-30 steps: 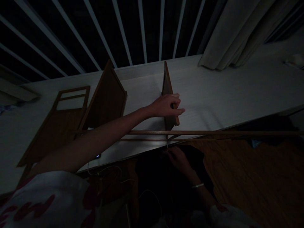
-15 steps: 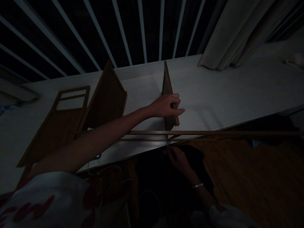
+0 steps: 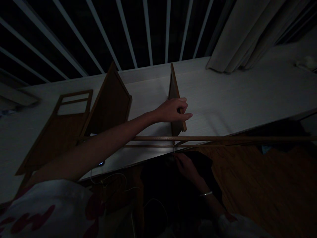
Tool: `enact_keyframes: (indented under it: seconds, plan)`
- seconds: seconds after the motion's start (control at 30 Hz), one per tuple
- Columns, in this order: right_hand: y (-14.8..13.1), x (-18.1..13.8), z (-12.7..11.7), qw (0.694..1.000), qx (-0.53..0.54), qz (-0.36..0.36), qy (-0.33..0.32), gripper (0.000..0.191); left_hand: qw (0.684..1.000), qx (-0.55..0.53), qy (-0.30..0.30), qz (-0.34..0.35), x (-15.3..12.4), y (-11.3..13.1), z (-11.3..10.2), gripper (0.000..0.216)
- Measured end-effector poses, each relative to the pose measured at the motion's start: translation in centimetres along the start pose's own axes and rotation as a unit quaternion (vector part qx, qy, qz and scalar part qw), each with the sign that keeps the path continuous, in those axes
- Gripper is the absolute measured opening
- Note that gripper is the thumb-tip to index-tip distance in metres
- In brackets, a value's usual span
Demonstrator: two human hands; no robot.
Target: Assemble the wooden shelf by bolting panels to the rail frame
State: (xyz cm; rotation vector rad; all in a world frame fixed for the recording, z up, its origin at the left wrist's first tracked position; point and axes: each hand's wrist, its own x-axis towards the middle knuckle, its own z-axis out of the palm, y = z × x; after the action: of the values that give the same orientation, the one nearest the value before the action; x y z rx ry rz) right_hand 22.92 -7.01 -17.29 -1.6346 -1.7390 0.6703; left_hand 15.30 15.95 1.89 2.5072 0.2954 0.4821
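My left hand (image 3: 172, 110) reaches across and grips the edge of an upright wooden panel (image 3: 174, 87), its fingers curled over the panel. Below the wooden rails, my right hand (image 3: 186, 167) is closed around a slim-shafted tool that looks like a screwdriver (image 3: 174, 151); its handle is lost in the dark. The bright shaft points up to the lower rail (image 3: 153, 145), near the panel's bottom end. A long front rail (image 3: 208, 138) runs above it. To the left, a second wooden panel (image 3: 111, 102) stands tilted, partly behind my left forearm.
A wooden frame piece (image 3: 58, 132) lies on the white ledge (image 3: 213, 92) at left. A lit phone (image 3: 101, 163) with a white cable (image 3: 125, 180) is under my left forearm. Window bars (image 3: 148, 33) and a curtain (image 3: 235, 39) stand behind. Wooden floor (image 3: 247, 175) shows at right.
My right hand has shifted very slightly, and the tool's shaft shows a little more clearly. My left hand keeps its grip on the panel. The view has moved a few pixels.
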Motion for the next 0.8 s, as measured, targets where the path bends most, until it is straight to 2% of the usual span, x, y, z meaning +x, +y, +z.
enact_keyframes:
  seconds: [0.57, 0.8]
  plan:
    - [1.2, -0.4, 0.2, 0.999, 0.025, -0.034, -0.029, 0.046, 1.000, -0.010, -0.002, 0.004, 0.1, 0.2, -0.1, 0.033]
    - [1.1, -0.2, -0.2, 0.997, -0.013, -0.038, -0.062, 0.058, 1.000, -0.010, -0.006, -0.003, 0.1, 0.2, -0.1, 0.033]
